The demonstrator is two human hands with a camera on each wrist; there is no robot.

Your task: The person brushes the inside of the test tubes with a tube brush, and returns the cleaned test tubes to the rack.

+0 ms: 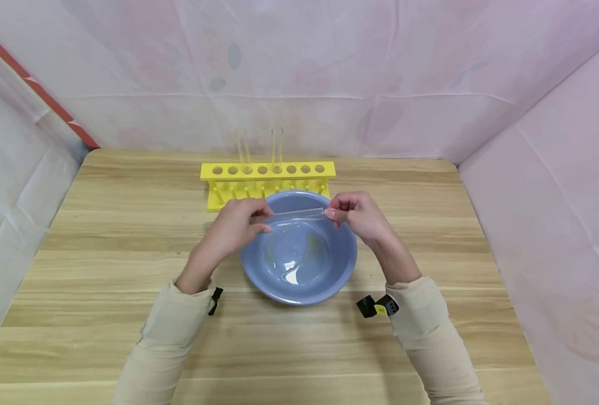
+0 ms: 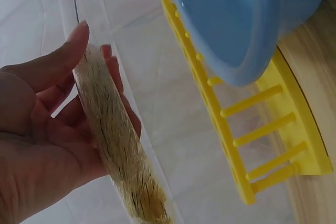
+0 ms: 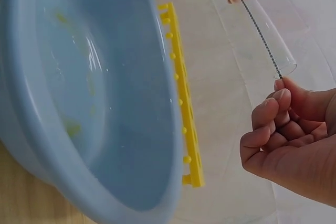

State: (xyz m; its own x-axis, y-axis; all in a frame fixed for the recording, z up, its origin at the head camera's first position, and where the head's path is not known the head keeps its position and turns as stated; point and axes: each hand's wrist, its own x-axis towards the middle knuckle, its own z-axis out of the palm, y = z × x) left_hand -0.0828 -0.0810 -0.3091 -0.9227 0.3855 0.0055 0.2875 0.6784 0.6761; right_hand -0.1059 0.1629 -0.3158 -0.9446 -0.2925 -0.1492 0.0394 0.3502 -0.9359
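Observation:
A clear glass test tube (image 1: 299, 214) lies nearly level over the far part of a blue basin (image 1: 251, 270). My left hand (image 1: 234, 225) grips the tube, thumb on one side and fingers on the other. Inside the tube, the left wrist view shows a brush with pale bristles (image 2: 118, 140). Its twisted wire handle (image 3: 256, 24) comes out through the tube's mouth. My right hand (image 1: 358, 217) pinches the end of that wire between thumb and fingers. A little liquid with yellowish patches (image 3: 73, 128) lies in the basin.
Behind the basin stands a yellow test tube rack (image 1: 207, 172) with pegs along its base. Two glass tubes, a left one (image 1: 243, 151) and a right one (image 1: 277, 151), stand upright in it. Patterned cloth (image 1: 299, 67) hangs behind the wooden table (image 1: 102, 253) and at its sides.

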